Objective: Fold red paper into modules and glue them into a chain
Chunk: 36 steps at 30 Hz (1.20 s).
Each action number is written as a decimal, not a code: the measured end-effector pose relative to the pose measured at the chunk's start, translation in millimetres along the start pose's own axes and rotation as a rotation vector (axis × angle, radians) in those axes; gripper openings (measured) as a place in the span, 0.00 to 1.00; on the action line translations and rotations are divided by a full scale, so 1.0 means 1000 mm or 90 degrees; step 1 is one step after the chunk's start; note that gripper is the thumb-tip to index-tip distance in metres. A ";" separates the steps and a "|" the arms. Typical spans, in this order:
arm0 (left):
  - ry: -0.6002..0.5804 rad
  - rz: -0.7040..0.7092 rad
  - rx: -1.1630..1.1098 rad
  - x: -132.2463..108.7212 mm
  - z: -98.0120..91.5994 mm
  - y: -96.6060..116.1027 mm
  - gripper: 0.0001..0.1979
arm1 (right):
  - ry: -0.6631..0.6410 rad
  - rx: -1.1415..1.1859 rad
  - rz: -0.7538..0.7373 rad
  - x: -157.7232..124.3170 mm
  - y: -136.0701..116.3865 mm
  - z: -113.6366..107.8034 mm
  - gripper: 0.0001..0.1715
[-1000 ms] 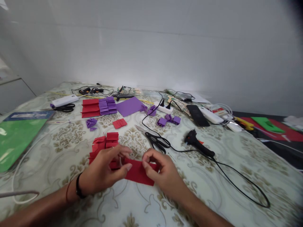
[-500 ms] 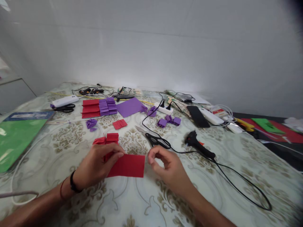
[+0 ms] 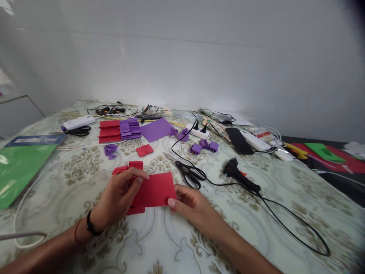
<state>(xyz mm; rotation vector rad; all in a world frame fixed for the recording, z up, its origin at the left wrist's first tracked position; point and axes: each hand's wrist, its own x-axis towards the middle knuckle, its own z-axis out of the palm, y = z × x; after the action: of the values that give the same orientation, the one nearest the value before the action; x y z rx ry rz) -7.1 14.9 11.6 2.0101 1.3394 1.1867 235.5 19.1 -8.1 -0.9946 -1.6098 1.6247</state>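
Observation:
A flat rectangle of red paper [image 3: 155,190] is held between my two hands, tilted a little up from the table. My left hand [image 3: 121,194] pinches its upper left part between thumb and fingers. At the lower right corner my right hand [image 3: 189,201] grips it, thumb in front and fingers behind. Another red piece [image 3: 137,210] shows under its lower left edge. Just beyond my left hand lie folded red paper pieces [image 3: 135,164], partly hidden by it. Black-handled scissors [image 3: 190,174] lie past my right hand, blades pointing away to the left.
A black glue gun [image 3: 241,176] with a looping cord lies on the right. Folded red strips [image 3: 109,131], pleated purple paper [image 3: 130,128] and a purple sheet [image 3: 156,128] lie farther back. A power strip [image 3: 197,131], phone [image 3: 238,140] and green pack [image 3: 25,167] surround the work area.
My right hand has closed on the red paper's right edge, where it was apart before. The paper has been raised and tilted, uncovering a red piece beneath.

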 end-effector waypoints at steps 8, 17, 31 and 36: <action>-0.062 0.132 0.096 -0.005 0.002 0.000 0.18 | 0.073 -0.072 0.014 0.000 0.003 -0.006 0.28; -0.233 0.117 0.056 -0.011 0.004 0.005 0.31 | 0.012 0.010 0.010 -0.002 -0.005 0.000 0.25; -0.156 -0.095 -0.005 0.000 -0.002 0.004 0.15 | 0.001 -0.011 -0.101 -0.010 -0.013 -0.005 0.22; -0.095 -0.158 -0.018 -0.001 -0.002 -0.001 0.18 | 0.179 -0.004 -0.031 -0.005 -0.003 -0.016 0.27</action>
<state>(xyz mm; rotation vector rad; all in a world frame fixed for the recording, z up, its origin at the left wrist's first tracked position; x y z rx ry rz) -9.7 14.1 11.9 1.8109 1.4390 0.9198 251.0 23.5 -3.7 -1.1221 -1.4383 1.3787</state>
